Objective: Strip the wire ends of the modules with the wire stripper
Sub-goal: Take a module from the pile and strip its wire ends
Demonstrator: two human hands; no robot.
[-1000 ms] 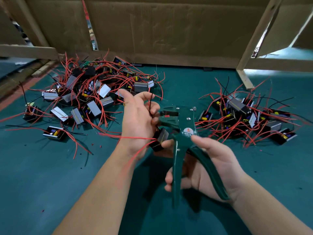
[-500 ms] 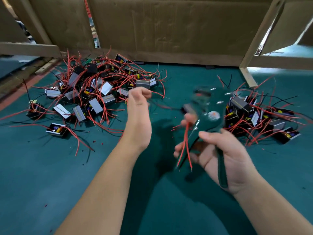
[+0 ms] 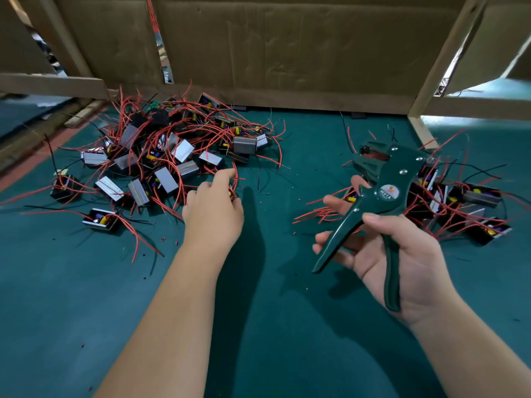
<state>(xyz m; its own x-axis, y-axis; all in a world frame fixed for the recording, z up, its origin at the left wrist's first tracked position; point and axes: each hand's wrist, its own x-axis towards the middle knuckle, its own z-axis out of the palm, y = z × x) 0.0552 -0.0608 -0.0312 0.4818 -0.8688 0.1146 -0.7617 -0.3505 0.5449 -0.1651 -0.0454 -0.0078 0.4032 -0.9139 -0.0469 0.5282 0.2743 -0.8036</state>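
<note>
My right hand (image 3: 388,254) grips the green wire stripper (image 3: 382,196) by its handles, which are spread apart. Its jaws point up and away, with nothing between them. My left hand (image 3: 214,208) reaches into the near edge of the left pile of modules (image 3: 161,168), black boxes with silver faces and red and black wires. Its fingers curl down among red wires, with the index finger stretched forward. Whether they hold anything is hidden. A second pile of modules (image 3: 448,202) lies to the right, behind the stripper.
Green felt covers the table (image 3: 258,326), with small bits of red insulation scattered on it. Cardboard walls (image 3: 287,53) and wooden strips (image 3: 422,130) close off the back. One module (image 3: 100,221) lies apart at the front left.
The module I held against the stripper has gone to the right pile. My left hand has moved left and down into the left pile. My right hand has swung the stripper to the right.
</note>
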